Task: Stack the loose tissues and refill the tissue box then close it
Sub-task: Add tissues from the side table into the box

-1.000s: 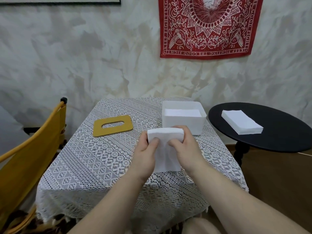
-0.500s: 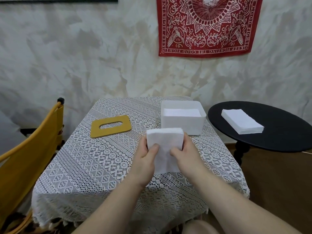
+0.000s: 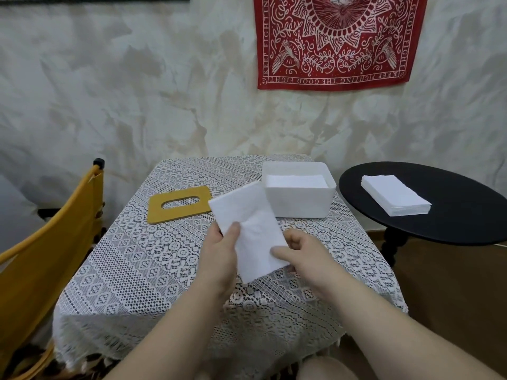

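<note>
Tissues point(image 3: 251, 229), a folded white bundle, held tilted just above the lace-covered table point(image 3: 142, 270), near end low, far corner overlapping the view of the tissue box point(image 3: 301, 201). Left hand point(image 3: 219, 256) pinching the bundle's left edge, thumb on top and fingers hidden beneath; right hand point(image 3: 304, 253) at the lower right corner, thumb on top, other fingers loosely curled, whether they close on the paper not clear. Judged step: squaring the bundle before lowering it into the open box. Best done with both long edges supported, the bundle turned to match the box's length, then lowered flat onto the tissues already inside without snagging the near rim. Yellow lid point(image 3: 178, 204) lying flat to the left of the box, apart from it, ready for closing. More stacked tissues point(image 3: 395, 196) on the black round table point(image 3: 452, 229) to the right. Open cloth in front of the box for movement; yellow chair point(image 3: 55, 242) close at the left edge of the table.
</note>
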`<state>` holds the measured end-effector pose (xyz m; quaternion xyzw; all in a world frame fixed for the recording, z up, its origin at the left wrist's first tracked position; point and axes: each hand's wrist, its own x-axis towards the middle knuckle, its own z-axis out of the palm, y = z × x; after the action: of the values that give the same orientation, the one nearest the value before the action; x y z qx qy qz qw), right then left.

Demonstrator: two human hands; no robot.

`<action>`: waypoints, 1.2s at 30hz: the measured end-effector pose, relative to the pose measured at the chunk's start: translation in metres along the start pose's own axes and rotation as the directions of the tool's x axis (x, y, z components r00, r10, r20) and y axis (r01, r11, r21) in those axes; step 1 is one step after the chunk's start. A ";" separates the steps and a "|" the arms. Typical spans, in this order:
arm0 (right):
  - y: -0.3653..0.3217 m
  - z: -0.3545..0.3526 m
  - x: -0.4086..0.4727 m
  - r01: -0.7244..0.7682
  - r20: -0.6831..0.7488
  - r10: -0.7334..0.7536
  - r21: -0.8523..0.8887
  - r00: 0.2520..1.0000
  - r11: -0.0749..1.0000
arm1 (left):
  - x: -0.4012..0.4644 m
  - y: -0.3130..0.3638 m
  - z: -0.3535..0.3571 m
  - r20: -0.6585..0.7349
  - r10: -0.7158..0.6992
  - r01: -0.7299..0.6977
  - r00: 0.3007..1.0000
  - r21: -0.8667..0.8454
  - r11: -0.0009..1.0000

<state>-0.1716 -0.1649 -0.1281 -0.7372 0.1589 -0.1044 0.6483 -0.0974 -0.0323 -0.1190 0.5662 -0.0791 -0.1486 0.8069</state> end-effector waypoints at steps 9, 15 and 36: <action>-0.016 -0.020 0.001 0.087 -0.138 -0.045 0.319 0.989 0.944 | 0.007 0.038 -0.029 0.180 -0.054 0.016 0.982 0.204 0.979; -0.013 -0.023 -0.005 0.133 -0.182 -0.119 0.069 0.976 0.989 | -0.001 0.020 -0.031 0.239 -0.011 -0.115 0.971 0.504 0.856; 0.008 -0.027 -0.004 0.038 -0.128 -0.060 -0.168 0.990 0.985 | -0.005 0.002 -0.029 0.211 -0.013 -0.132 0.977 0.657 0.742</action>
<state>-0.1853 -0.1892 -0.1318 -0.7835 0.1916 -0.1557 0.5702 -0.0936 -0.0040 -0.1270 0.7963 -0.2264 -0.1413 0.5429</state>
